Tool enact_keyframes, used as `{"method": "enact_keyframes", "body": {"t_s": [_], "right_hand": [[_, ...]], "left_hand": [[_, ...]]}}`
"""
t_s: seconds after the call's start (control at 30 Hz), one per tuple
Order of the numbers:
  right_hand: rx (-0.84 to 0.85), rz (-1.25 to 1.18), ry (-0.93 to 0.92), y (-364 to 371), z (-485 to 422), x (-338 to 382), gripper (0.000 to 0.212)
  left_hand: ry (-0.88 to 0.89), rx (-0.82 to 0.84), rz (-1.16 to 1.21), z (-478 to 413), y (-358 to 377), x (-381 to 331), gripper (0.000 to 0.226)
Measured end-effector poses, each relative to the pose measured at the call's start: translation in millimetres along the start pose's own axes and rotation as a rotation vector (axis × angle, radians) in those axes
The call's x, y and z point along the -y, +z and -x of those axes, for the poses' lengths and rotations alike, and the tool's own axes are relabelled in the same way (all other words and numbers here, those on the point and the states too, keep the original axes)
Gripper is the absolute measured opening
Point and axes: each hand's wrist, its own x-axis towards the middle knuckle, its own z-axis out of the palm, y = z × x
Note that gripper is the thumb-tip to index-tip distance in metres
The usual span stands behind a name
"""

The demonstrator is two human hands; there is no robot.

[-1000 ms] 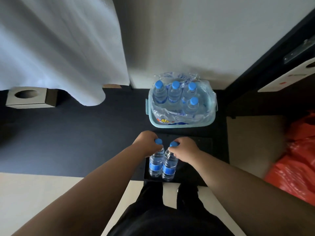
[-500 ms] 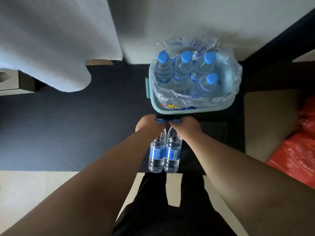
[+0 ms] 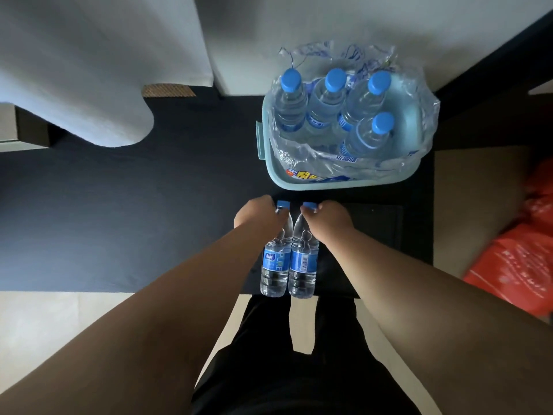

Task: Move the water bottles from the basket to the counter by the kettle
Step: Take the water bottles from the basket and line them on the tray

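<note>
My left hand [image 3: 257, 217] grips the neck of one clear water bottle [image 3: 273, 265] with a blue cap and blue label. My right hand [image 3: 327, 218] grips the neck of a second such bottle [image 3: 303, 265]. The two bottles hang side by side, touching, just in front of a pale blue basket [image 3: 299, 182] on the dark floor. Several more blue-capped bottles [image 3: 321, 109] stand in the basket inside torn clear plastic wrap [image 3: 419, 115]. No kettle or counter is in view.
A white curtain [image 3: 89, 70] hangs at the left by a white wall [image 3: 329, 22]. A cardboard box [image 3: 18, 127] sits at the far left. Red plastic bags [image 3: 517, 259] lie on the right. Dark furniture [image 3: 493, 67] borders the basket's right side. Pale tile floor [image 3: 54, 324] lies nearer me.
The view has moved closer to the basket and tilted down. Both hands still hold their bottles by the neck, now slightly nearer the basket's front rim.
</note>
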Motion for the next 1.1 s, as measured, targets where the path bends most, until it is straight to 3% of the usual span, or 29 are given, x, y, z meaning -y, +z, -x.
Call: {"method": "enact_keyframes", "body": {"t_s": [0.27,0.5,0.87,1.1], "right_hand": [[0.009,0.092,-0.149,-39.8,47.7,0.5,0.032],[-0.049,0.128,-0.258,-92.1,88.6,23.9,0.053],[-0.230,0.119,-0.386,-164.0,106.8,65.3,0.052],[-0.309,0.046,-0.402,-180.7,74.3,98.8,0.058]], "left_hand": [[-0.051,-0.064,0.072,35.2,-33.1,9.8,0.040],[0.035,-0.196,0.137,64.6,-100.6,-14.1,0.033],[0.180,-0.286,0.092,85.1,-176.7,-56.9,0.031],[0.281,-0.359,0.018,50.3,-211.4,-85.8,0.048]]}}
